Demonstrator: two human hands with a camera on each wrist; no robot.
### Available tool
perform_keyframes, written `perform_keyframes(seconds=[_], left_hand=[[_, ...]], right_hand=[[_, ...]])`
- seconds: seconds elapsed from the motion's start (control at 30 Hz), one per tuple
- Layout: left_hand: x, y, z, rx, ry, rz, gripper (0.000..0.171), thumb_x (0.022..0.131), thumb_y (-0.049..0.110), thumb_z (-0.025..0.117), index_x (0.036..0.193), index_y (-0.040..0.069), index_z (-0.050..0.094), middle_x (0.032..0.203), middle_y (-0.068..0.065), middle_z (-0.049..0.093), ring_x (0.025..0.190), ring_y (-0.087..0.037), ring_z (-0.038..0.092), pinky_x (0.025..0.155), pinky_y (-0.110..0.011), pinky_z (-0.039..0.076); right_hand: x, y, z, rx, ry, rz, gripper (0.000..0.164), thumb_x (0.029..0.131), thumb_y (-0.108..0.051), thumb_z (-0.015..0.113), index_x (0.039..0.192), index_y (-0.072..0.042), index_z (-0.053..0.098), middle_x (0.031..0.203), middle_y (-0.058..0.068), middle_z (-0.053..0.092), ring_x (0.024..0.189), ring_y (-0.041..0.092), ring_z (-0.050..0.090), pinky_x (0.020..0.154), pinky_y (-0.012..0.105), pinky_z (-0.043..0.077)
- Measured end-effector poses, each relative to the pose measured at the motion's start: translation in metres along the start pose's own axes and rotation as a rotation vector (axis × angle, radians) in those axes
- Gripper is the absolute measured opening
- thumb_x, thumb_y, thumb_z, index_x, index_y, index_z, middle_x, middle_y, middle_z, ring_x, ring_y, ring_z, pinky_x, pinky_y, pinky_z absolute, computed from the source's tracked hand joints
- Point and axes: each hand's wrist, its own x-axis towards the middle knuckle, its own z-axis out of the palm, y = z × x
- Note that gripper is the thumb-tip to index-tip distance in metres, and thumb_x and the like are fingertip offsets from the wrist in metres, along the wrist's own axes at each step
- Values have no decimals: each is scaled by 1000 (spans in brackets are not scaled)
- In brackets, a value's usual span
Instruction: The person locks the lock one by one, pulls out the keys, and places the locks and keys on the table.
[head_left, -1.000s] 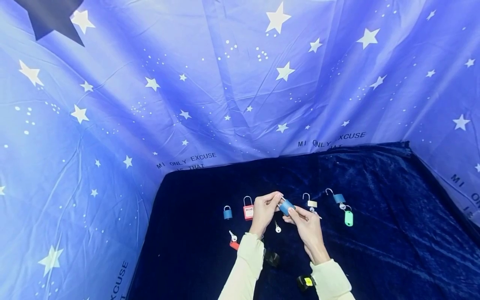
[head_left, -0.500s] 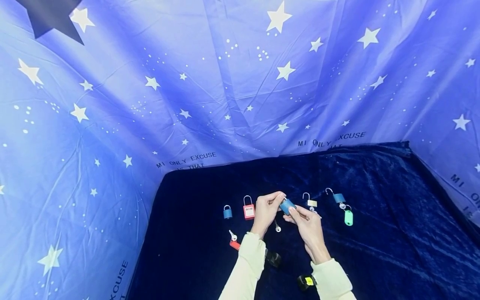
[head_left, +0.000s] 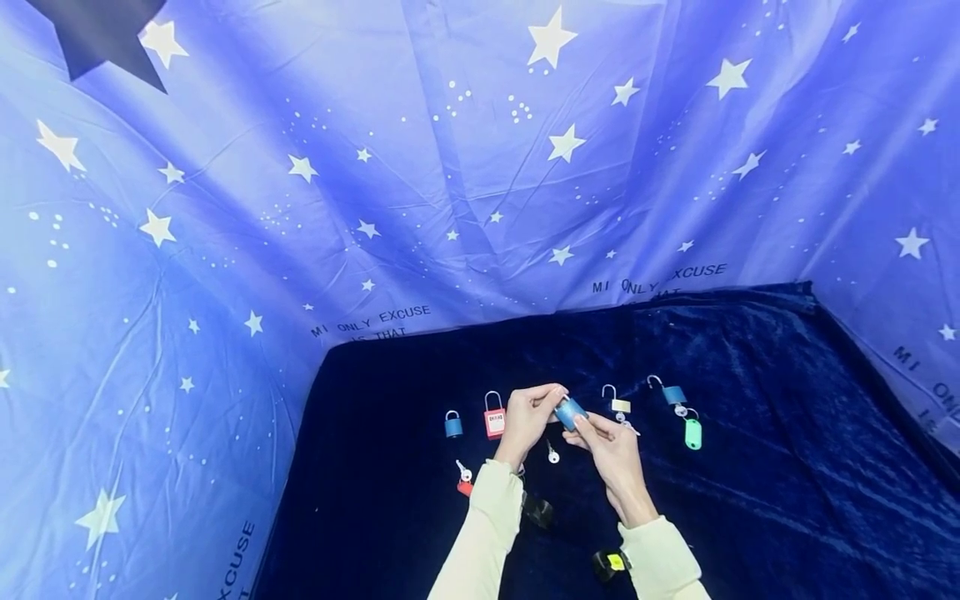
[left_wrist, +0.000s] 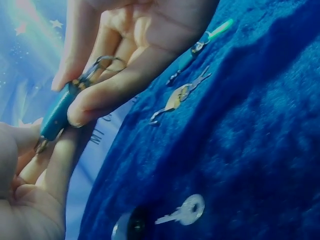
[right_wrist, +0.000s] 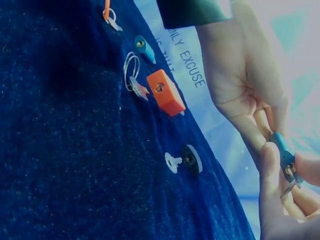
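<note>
Both hands hold a blue padlock (head_left: 572, 412) above the dark cloth. My left hand (head_left: 528, 421) pinches it at its shackle end, and the fingers hide most of the shackle. My right hand (head_left: 617, 458) grips the body between thumb and fingers. A key (right_wrist: 291, 172) with a ring (left_wrist: 111, 62) shows at the keyhole end, partly covered by the right fingers. Just below the hands lies a loose silver key (head_left: 553, 455). Beside that key, a dark padlock (right_wrist: 191, 160) shows in the right wrist view.
Leftward lie a small blue padlock (head_left: 453, 426), a red padlock (head_left: 494, 424) and a key with a red tag (head_left: 465, 488). Rightward are a brass padlock (head_left: 621, 407) and another blue padlock (head_left: 674, 395), shackles raised, the latter with a green tag (head_left: 693, 434). A starry curtain (head_left: 420, 208) hangs behind.
The head view has shifted very slightly. Both hands keep their grip on the blue padlock, which has tilted only a little; the things on the cloth lie as before.
</note>
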Motion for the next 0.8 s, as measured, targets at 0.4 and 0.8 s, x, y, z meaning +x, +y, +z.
perform_keyframes(seconds=[0.4, 0.8], left_hand=[[-4, -5, -4, -115, -47, -81, 28, 97, 14, 64, 116, -6, 67, 95, -24, 74, 80, -19, 73, 71, -29, 61], [-19, -2, 7, -131, -1, -127, 25, 93, 10, 69, 106, -11, 70, 98, -28, 72, 86, -26, 73, 73, -26, 60]], right_hand=[[2, -2, 6, 102, 17, 13, 35, 101, -10, 57, 124, 16, 56, 97, 21, 74, 77, 10, 73, 80, 26, 59], [4, -6, 5, 135, 48, 11, 33, 102, -11, 56, 123, 14, 56, 89, 4, 76, 79, 7, 73, 82, 24, 58]])
